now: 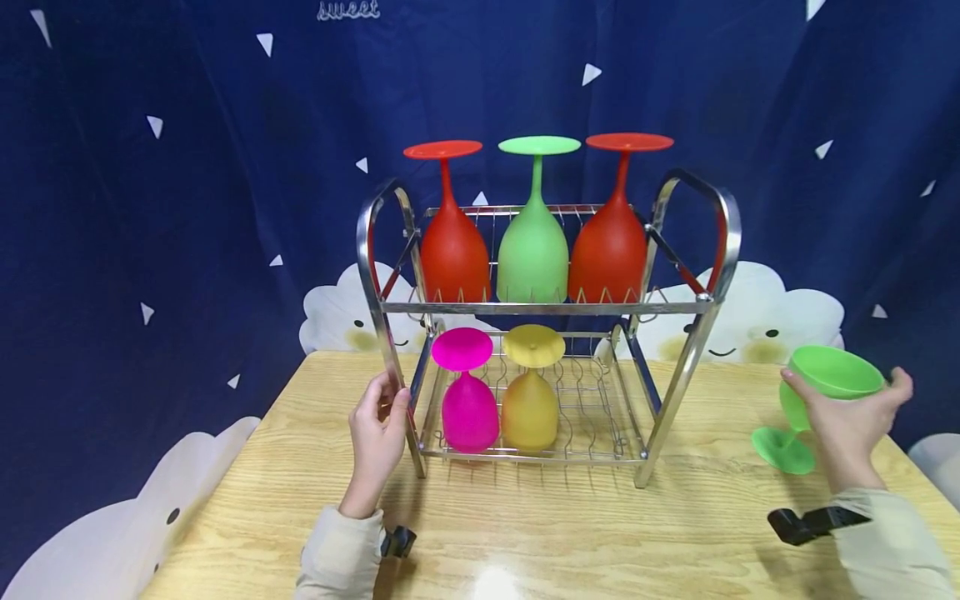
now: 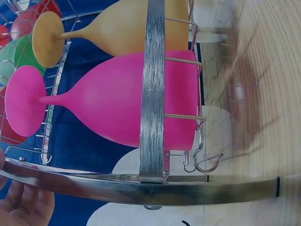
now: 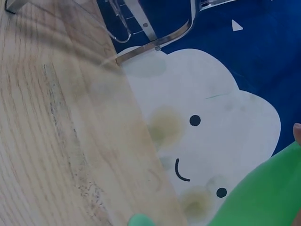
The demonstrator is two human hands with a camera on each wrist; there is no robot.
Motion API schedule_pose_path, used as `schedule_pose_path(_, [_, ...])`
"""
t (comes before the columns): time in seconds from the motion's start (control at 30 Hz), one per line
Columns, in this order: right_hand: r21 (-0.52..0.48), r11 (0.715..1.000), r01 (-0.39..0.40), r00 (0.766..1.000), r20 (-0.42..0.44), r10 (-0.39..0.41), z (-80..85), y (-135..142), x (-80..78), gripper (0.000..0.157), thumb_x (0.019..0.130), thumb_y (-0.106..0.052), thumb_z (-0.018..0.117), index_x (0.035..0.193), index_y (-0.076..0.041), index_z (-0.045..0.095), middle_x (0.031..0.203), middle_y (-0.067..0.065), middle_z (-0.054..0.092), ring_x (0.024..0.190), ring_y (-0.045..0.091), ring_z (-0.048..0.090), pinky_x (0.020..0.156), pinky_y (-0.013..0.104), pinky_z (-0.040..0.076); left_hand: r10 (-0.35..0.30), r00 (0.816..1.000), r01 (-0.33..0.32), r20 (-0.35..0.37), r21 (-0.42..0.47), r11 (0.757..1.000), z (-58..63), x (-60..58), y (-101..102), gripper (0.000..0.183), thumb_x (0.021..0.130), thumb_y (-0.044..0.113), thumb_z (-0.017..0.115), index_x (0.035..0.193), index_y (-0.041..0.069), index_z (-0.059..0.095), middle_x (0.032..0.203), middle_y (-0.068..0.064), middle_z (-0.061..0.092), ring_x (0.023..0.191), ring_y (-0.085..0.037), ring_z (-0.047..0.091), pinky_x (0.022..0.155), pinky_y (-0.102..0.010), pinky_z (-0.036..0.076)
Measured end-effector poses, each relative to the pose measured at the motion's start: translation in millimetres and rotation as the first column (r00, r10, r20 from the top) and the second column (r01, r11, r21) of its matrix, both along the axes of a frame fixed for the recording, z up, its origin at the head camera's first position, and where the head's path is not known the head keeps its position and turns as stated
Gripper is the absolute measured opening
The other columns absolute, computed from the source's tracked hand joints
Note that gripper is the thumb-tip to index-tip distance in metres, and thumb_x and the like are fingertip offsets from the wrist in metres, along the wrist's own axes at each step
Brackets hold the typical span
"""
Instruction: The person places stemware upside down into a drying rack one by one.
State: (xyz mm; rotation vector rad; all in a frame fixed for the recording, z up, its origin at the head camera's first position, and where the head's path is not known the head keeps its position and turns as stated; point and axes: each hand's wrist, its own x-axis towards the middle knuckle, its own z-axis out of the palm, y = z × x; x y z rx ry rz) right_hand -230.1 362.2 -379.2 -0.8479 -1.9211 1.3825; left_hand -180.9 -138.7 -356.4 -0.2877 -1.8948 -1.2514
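Note:
My left hand (image 1: pixel 380 425) grips the left front post of a two-tier metal dish rack (image 1: pixel 547 309); in the left wrist view its fingers (image 2: pixel 28 202) curl behind the post. Off to the right, my right hand (image 1: pixel 855 425) holds a green plastic goblet (image 1: pixel 836 372) around the bowl, upright but slightly tilted, its foot (image 1: pixel 783 451) low over the table. Part of that green bowl (image 3: pixel 268 188) fills the lower right of the right wrist view. On the rack's lower tier, a pink goblet (image 1: pixel 469 414) and a yellow goblet (image 1: pixel 530 412) stand upside down side by side.
The upper tier carries a red goblet (image 1: pixel 454 254), a light green goblet (image 1: pixel 533 254) and another red goblet (image 1: pixel 609 254), all upside down. The rack stands on a wooden table (image 1: pixel 525 525). Behind hangs a dark blue curtain (image 1: pixel 187 208) with white clouds and triangles.

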Motion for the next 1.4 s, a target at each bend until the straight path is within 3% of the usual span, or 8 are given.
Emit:
schedule_pose_path(0.07, [-0.023,0.999,0.026,1.000,-0.004,-0.026,-1.8,1,-1.1,0.100,0.065,-0.032,0.079,0.138,-0.030,0.010,0.144,0.004,0.022,0.130,0.014,0.021,0.105,0.020,0.015,0.001,1.000,-0.001,-0.011,-0.006,1.000,-0.2,0.0,0,0.017,0.081,-0.014,0.057,0.097,-0.015,0.056,0.077,-0.023,0.060,0.068,-0.021,0.056,0.059,-0.013,0.047])
schedule_pose_path(0.33, [-0.044,0.997,0.062,0.998,-0.003,-0.062,-7.0,6,0.7,0.093,0.066,-0.033,0.077,0.136,-0.029,0.017,0.137,-0.007,0.027,0.126,0.011,0.024,0.104,0.019,0.017,-0.011,1.000,0.011,-0.003,0.012,1.000,-27.1,-18.8,-10,0.019,0.083,-0.007,0.059,0.101,-0.009,0.058,0.080,-0.017,0.062,0.071,-0.014,0.055,0.060,-0.013,0.047])
schedule_pose_path(0.53, [-0.047,0.997,0.054,0.998,0.028,-0.052,-4.8,7,8.2,0.091,0.067,-0.034,0.077,0.136,-0.029,0.018,0.132,-0.011,0.028,0.126,0.012,0.024,0.105,0.021,0.017,-0.026,1.000,0.026,-0.009,0.020,0.999,-29.6,-20.4,-11,0.016,0.085,-0.002,0.059,0.101,-0.006,0.059,0.079,-0.015,0.062,0.071,-0.011,0.055,0.059,-0.017,0.049])
schedule_pose_path(0.7, [-0.017,1.000,0.023,0.998,0.067,-0.022,-0.8,5,14.9,0.092,0.068,-0.035,0.075,0.138,-0.030,0.015,0.140,-0.003,0.027,0.129,0.016,0.023,0.106,0.025,0.018,-0.022,1.000,0.022,-0.004,0.025,0.999,-29.7,-20.7,-11,0.015,0.085,-0.002,0.059,0.100,-0.006,0.059,0.079,-0.015,0.061,0.071,-0.010,0.054,0.058,-0.019,0.050])
schedule_pose_path(0.97, [0.016,0.999,-0.038,0.994,0.101,0.036,8.8,-2,27.9,0.093,0.068,-0.035,0.076,0.139,-0.034,0.014,0.142,0.002,0.025,0.130,0.021,0.021,0.107,0.030,0.017,-0.008,1.000,0.008,-0.014,0.009,1.000,-27.6,-19.8,-11,0.019,0.081,-0.008,0.060,0.100,-0.009,0.059,0.077,-0.016,0.061,0.070,-0.010,0.053,0.060,-0.015,0.048])
schedule_pose_path(1.1, [0.036,0.998,-0.048,0.995,0.093,0.044,13.4,-8,34.0,0.092,0.069,-0.032,0.076,0.139,-0.033,0.016,0.140,0.002,0.027,0.129,0.020,0.023,0.107,0.029,0.018,-0.005,1.000,0.005,-0.020,0.007,1.000,-15.7,-11.4,-5,0.017,0.080,-0.012,0.058,0.097,-0.013,0.057,0.074,-0.020,0.059,0.068,-0.012,0.053,0.060,-0.013,0.047])
schedule_pose_path(1.23, [0.054,0.997,-0.055,0.998,0.045,0.053,18.1,-15,40.3,0.089,0.069,-0.027,0.077,0.138,-0.031,0.021,0.133,-0.005,0.032,0.124,0.014,0.028,0.104,0.024,0.021,-0.001,1.000,0.001,-0.011,0.003,1.000,-1.7,-1.7,0,0.015,0.080,-0.013,0.057,0.095,-0.016,0.056,0.075,-0.023,0.059,0.068,-0.014,0.053,0.061,-0.012,0.047])
schedule_pose_path(1.4, [0.026,0.996,-0.088,0.995,-0.042,0.090,25.1,-22,49.8,0.086,0.068,-0.015,0.078,0.136,-0.028,0.027,0.122,-0.016,0.034,0.114,0.003,0.034,0.101,0.018,0.023,0.004,1.000,-0.004,0.000,0.003,1.000,0.9,0.6,2,0.014,0.081,-0.013,0.057,0.095,-0.016,0.055,0.075,-0.024,0.059,0.068,-0.016,0.054,0.061,-0.011,0.046])
